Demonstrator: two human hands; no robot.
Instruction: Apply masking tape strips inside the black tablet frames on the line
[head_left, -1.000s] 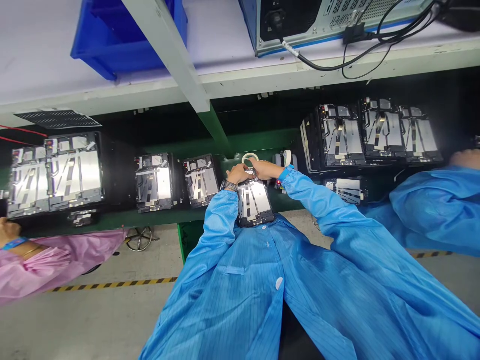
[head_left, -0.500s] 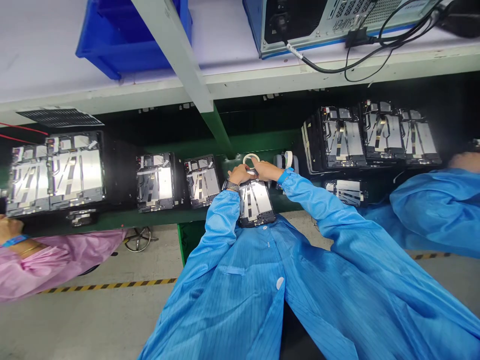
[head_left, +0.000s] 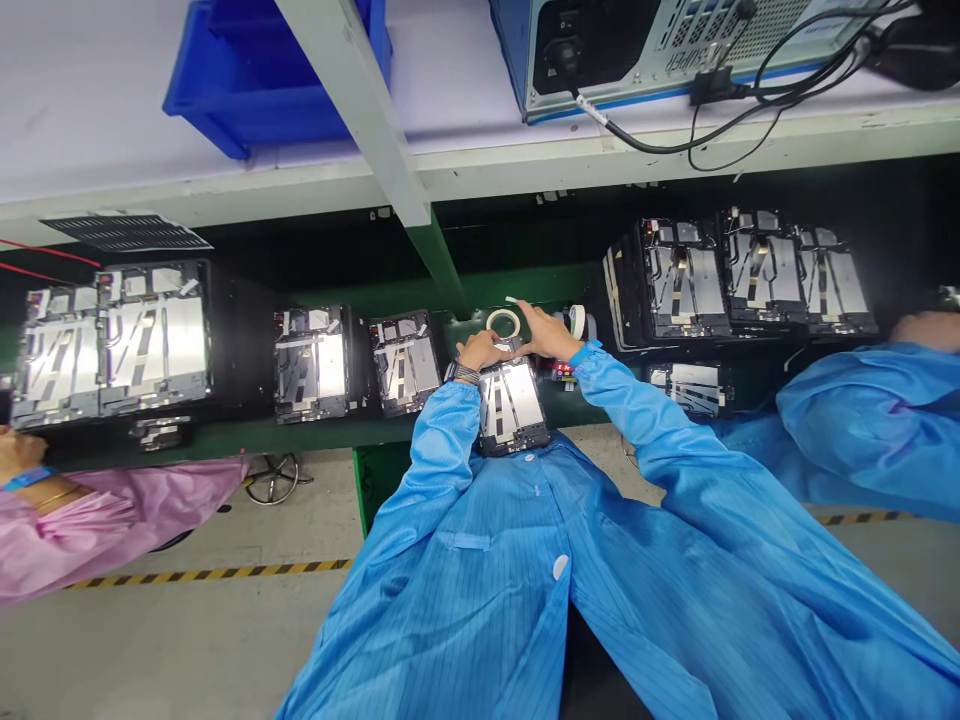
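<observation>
An opened tablet (head_left: 512, 405) with silvery panels and dark strips lies before me at the table's front edge, against my coat. My left hand (head_left: 480, 352) is closed at its top edge, fingers together and partly hiding that end. My right hand (head_left: 546, 332) is open: its thumb reaches the top edge near the left fingers, while the index finger points up and away. A small white strip (head_left: 512, 299), apparently tape, sits at that fingertip. Just beyond my hands lies a cream tape roll (head_left: 517, 324). Another tape roll (head_left: 577, 321) stands right of my right wrist.
More opened tablets (head_left: 405, 360) lie to the left, and stacked ones (head_left: 686, 280) to the right. A shelf (head_left: 525, 170) with a post crosses above, bearing a blue bin (head_left: 270, 110) and a computer case (head_left: 600, 60). Co-workers' arms (head_left: 877, 410) show at both sides.
My right hand has moved slightly right and its fingers have spread, with the white strip now showing at the index fingertip. My left hand stays at the tablet's top edge.
</observation>
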